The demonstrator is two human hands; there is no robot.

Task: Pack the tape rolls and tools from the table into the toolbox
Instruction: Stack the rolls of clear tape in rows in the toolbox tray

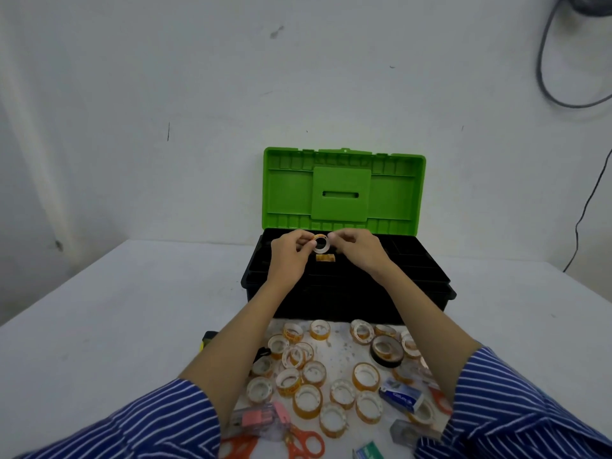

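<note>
room: plain whitish wall (198, 77) with a few scuffs, grey cable (549, 77) looping down in the top right corner, thinner black cord (586, 207) running down the wall on the right
table: white table (116, 309) pushed up against that wall, kinda speckled near the front edge under all the stuff
toolbox: black toolbox (347, 299) sitting at the back middle of the table, green lid (342, 190) flipped up and standing against the wall, black tray compartments on top
in the way: both forearms in blue striped sleeves (516, 402) reach across the pile, so some of it is hidden
clutter: orange scissors (304, 442) at the front, pink dispenser (261, 417) beside them, a blue and white tube (400, 395) to the right, a fat black tape roll (386, 351) near the box
tape pile: loads of clear tape rolls (308, 400) with yellowish cores scattered between box and front edge, some touching
in the box: one roll already lying in the tray (325, 258)
held roll: small clear tape roll (320, 244) up over the tray, hole facing us
left hand: left hand (290, 251) pinching the roll's left side
right hand: right hand (359, 248) pinching its right edge, so both are closed on the same roll
</note>
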